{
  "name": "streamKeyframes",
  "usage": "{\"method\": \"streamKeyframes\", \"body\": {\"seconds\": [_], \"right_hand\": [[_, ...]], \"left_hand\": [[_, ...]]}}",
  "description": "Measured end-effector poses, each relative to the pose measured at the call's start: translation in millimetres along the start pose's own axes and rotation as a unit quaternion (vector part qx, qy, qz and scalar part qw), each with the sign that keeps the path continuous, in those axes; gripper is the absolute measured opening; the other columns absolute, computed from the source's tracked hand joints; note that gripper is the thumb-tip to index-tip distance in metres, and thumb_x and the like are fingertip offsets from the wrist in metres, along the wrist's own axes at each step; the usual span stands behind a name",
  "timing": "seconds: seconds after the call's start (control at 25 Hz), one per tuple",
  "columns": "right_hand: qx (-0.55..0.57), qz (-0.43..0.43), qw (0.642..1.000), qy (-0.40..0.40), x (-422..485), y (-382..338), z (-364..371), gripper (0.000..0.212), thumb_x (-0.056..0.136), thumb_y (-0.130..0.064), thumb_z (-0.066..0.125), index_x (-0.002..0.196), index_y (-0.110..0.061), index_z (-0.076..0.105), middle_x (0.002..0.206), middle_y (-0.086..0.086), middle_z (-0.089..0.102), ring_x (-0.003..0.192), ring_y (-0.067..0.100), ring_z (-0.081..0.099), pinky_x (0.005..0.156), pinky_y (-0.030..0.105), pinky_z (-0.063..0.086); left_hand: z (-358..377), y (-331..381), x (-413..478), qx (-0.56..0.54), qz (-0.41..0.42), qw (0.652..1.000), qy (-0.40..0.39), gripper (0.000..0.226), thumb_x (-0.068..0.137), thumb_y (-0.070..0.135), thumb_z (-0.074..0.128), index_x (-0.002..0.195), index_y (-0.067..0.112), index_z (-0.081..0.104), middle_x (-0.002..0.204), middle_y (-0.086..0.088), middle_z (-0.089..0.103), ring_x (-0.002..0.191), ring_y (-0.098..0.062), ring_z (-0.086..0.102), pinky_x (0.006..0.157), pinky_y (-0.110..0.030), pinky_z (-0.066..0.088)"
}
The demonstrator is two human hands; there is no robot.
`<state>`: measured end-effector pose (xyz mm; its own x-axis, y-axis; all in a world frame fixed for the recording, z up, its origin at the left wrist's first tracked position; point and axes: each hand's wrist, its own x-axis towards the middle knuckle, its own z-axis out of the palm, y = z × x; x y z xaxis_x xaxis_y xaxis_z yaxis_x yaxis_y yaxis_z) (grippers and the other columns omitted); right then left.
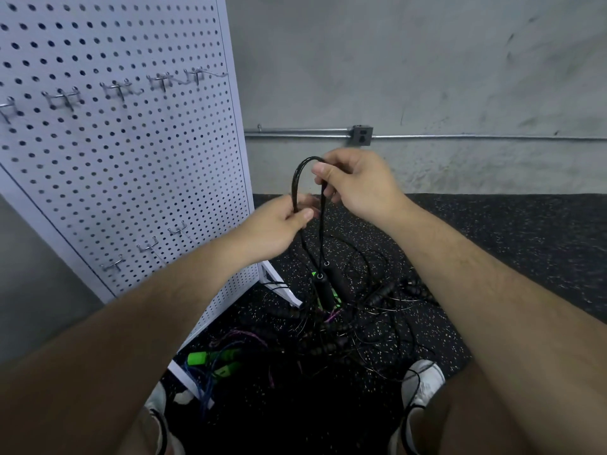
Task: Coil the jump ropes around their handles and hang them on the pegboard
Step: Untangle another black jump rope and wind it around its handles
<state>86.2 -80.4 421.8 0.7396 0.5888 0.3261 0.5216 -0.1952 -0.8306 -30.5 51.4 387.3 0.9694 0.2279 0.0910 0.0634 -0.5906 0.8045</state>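
Pinching one looped black rope (293, 187), left hand (276, 229) and right hand (358, 183) hang above the speckled rubber floor (509, 257); white pegboard (131, 165) leftward, grey concrete wall (394, 60) behind.

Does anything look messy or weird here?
Yes. Ropes lie in a tangled heap on the floor beside the pegboard, black, green and purple cords crossing. Every hook in view is bare.

Grey concrete wall (427, 60) with a metal conduit (295, 132) and outlet box (362, 135), black speckled rubber floor (492, 231)
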Motion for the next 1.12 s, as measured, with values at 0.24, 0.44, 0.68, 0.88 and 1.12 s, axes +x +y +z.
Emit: {"method": "streamKeyframes", "body": {"seconds": [0.24,0.44,0.68,0.88,1.12], "right_hand": [[0.002,-0.006,1.0,0.021,-7,-5,-12,0.014,0.098,-0.026,0.064,0.098,-0.015,0.071,0.08,0.0,0.071,0.059,0.003,0.056,0.06,0.028,0.052],[-0.094,0.099,0.98,-0.147,-19,12,-13,0.012,0.098,-0.02,0.063,0.108,-0.014,0.068,0.086,0.005,0.072,0.062,0.009,0.062,0.058,0.025,0.055],[-0.028,0.085,0.982,-0.165,-18,11,25,0.008,0.093,-0.017,0.072,0.099,-0.013,0.071,0.072,0.002,0.068,0.058,0.01,0.061,0.061,0.032,0.061],[-0.07,0.079,0.974,-0.2,-24,6,27,0.009,0.093,-0.023,0.072,0.094,-0.015,0.068,0.068,-0.001,0.063,0.051,0.008,0.058,0.055,0.024,0.056],[0.04,0.059,0.995,-0.067,-10,-15,7,0.01,0.096,-0.023,0.068,0.087,-0.021,0.064,0.056,-0.002,0.058,0.045,0.011,0.053,0.053,0.028,0.048]], "left_hand": [[12,-7,7,0.032,-0.029,0.998,0.035,0.021,0.107,0.027,0.046,0.1,0.023,0.066,0.102,0.009,0.07,0.09,-0.007,0.064,0.073,-0.024,0.046],[-25,17,8,-0.054,0.013,0.978,0.201,0.015,0.103,0.024,0.056,0.1,0.017,0.069,0.093,0.007,0.071,0.073,-0.002,0.067,0.065,-0.011,0.05],[-36,33,3,-0.131,0.108,0.957,0.236,0.013,0.099,0.012,0.062,0.094,0.018,0.073,0.08,0.003,0.071,0.07,-0.002,0.063,0.065,-0.02,0.053],[-46,31,-2,-0.149,0.109,0.952,0.246,0.012,0.1,0.016,0.061,0.106,0.018,0.072,0.089,0.003,0.073,0.078,-0.005,0.066,0.069,-0.021,0.053],[-10,4,-14,-0.003,-0.033,0.999,-0.017,0.025,0.105,0.034,0.05,0.129,0.038,0.057,0.116,0.017,0.065,0.1,-0.01,0.067,0.087,-0.034,0.054]]}}
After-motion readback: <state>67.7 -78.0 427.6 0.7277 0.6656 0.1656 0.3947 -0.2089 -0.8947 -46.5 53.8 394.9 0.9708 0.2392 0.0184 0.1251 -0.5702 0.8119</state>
